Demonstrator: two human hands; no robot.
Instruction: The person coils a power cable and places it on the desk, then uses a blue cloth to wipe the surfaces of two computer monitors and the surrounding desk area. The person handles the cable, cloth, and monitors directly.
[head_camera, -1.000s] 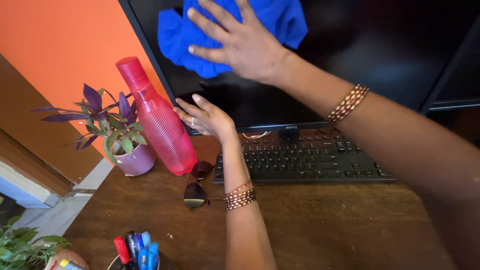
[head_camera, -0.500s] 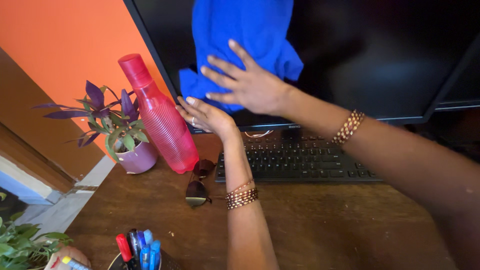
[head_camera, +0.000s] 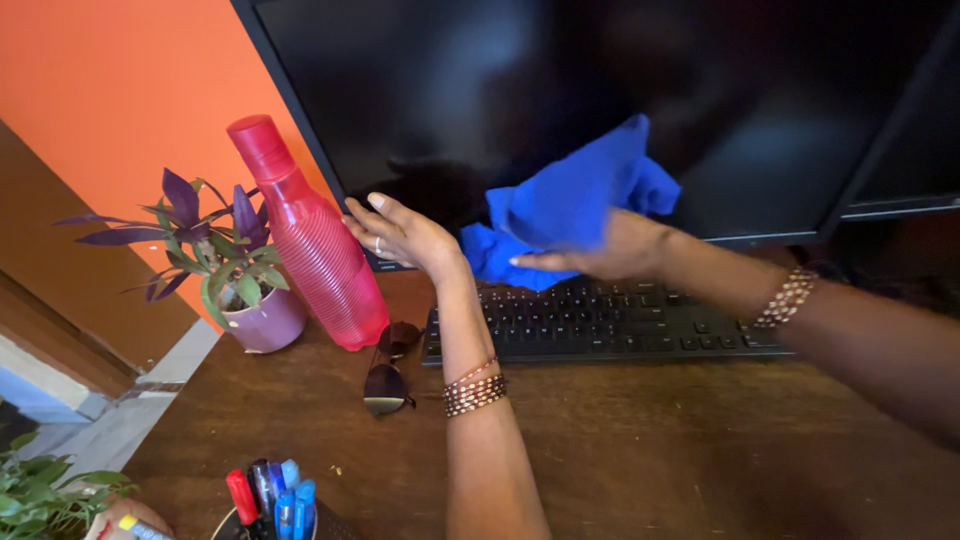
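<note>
My right hand (head_camera: 610, 252) holds a crumpled blue cloth (head_camera: 575, 205) against the lower edge of a large black monitor (head_camera: 600, 90), just above the black keyboard (head_camera: 600, 320). My left hand (head_camera: 400, 232) grips the monitor's lower left corner, fingers curled on the bezel. Both wrists wear beaded bangles. A ring sits on a left finger.
A red ribbed bottle (head_camera: 305, 235) leans beside the monitor's left edge. A purple-leaved plant in a lilac pot (head_camera: 262, 318) stands left of it. Dark sunglasses (head_camera: 390, 375) lie on the wooden desk (head_camera: 650, 450). A cup of pens (head_camera: 272, 497) sits at the bottom left.
My right hand has swept the blue cloth from the top of the screen down and to the right, to the bottom edge. The left hand has stayed on the corner.
</note>
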